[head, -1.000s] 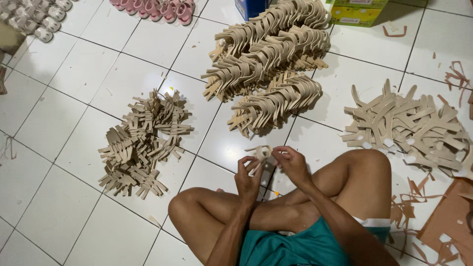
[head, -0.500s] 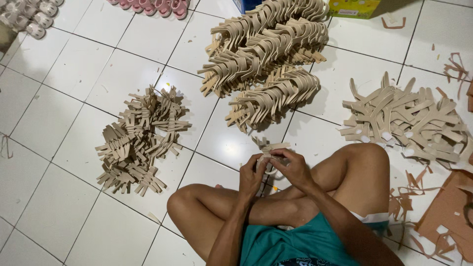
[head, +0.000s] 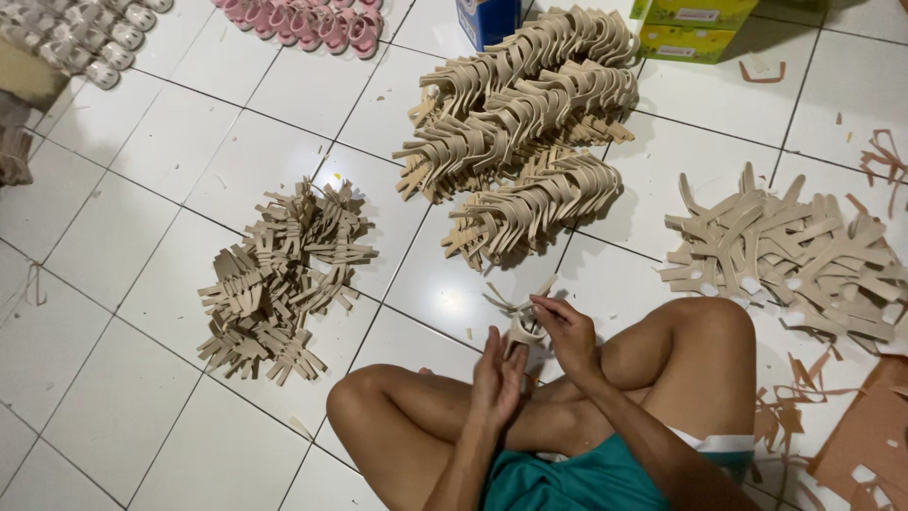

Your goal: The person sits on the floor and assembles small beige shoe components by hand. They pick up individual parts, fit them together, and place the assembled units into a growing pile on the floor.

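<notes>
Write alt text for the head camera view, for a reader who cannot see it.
A person sitting cross-legged on a white tiled floor holds a tan cut-out strap piece between the left hand and right hand. Heaps of similar tan pieces lie around: stacked rows ahead, one pile to the left, loose flat ones to the right.

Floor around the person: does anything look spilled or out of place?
Yes. Reddish-brown offcut scraps lie scattered on the white tiled floor beside the person's right knee, loose and tangled, unlike the beige strap pieces, which sit in piles.
</notes>
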